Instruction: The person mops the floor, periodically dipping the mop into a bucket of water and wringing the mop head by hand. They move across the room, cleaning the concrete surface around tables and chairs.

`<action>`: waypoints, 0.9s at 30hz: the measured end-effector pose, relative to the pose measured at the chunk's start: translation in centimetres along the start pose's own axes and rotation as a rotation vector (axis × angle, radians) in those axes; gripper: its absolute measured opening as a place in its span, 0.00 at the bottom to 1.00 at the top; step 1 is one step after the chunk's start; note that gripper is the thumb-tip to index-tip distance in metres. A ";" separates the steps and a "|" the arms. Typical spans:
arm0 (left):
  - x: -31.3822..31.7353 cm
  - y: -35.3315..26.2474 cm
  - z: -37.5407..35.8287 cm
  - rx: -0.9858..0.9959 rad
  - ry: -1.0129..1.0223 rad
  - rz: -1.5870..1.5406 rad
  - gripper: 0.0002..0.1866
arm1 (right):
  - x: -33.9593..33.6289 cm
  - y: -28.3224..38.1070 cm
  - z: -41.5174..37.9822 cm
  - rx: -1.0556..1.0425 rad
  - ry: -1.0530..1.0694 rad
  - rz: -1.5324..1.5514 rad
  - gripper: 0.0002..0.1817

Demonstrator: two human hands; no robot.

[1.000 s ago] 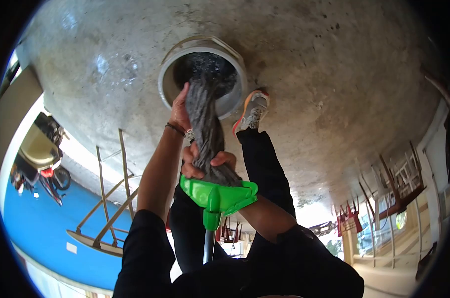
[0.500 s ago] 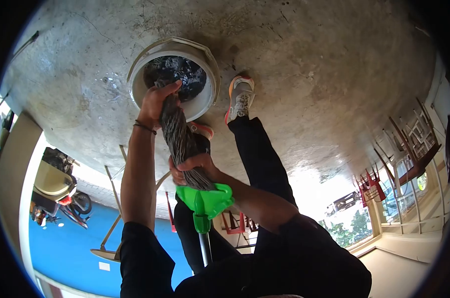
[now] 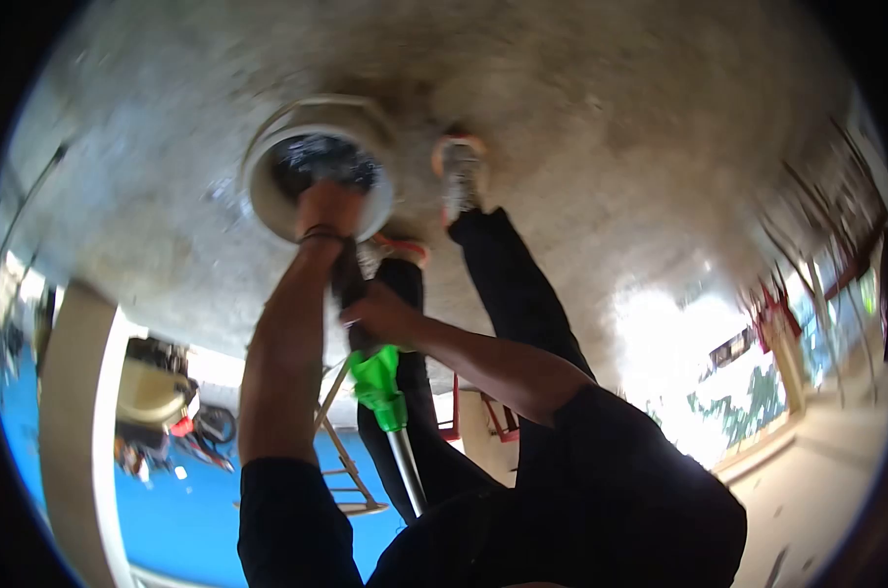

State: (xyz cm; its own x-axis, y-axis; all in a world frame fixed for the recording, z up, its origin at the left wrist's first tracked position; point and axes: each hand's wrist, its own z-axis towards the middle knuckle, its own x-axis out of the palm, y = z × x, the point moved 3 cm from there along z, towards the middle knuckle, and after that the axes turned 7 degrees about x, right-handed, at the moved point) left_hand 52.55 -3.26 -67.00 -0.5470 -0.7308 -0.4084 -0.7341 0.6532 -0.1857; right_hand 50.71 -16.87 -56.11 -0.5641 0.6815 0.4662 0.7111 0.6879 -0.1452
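Head camera showed the right hand (image 3: 380,312) gripping dark mop strands (image 3: 347,274), green mop clamp (image 3: 376,380) beside it; bucket (image 3: 270,204) around the blurred left hand (image 3: 330,204), whose grip was unclear.

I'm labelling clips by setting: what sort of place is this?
Probably a covered patio or open-fronted room. It has a bare concrete floor, a bright opening with greenery beyond, and what looks like a parked motorbike near a blue wall.
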 end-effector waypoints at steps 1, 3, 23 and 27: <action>0.2 -0.5 0.2 0.266 0.068 0.302 0.15 | 0.0 1.2 -0.7 -0.107 0.022 -0.082 0.09; 1.5 0.3 1.1 0.245 0.019 0.290 0.15 | -0.2 3.0 -2.1 -0.140 -0.027 -0.309 0.12; -1.1 6.0 -5.1 -0.162 -0.160 -1.039 0.30 | 2.3 -0.6 -4.0 -0.120 0.355 0.151 0.08; -2.1 4.5 -17.7 -0.056 -0.388 -1.268 0.47 | 4.4 -2.0 -8.6 -0.288 0.437 0.398 0.07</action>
State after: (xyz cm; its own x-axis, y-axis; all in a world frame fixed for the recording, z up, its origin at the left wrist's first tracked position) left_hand 43.25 -2.29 -51.21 0.6674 -0.7146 -0.2094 -0.6681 -0.4504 -0.5923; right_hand 50.39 -17.40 -46.28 -0.0557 0.6642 0.7455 0.9485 0.2684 -0.1682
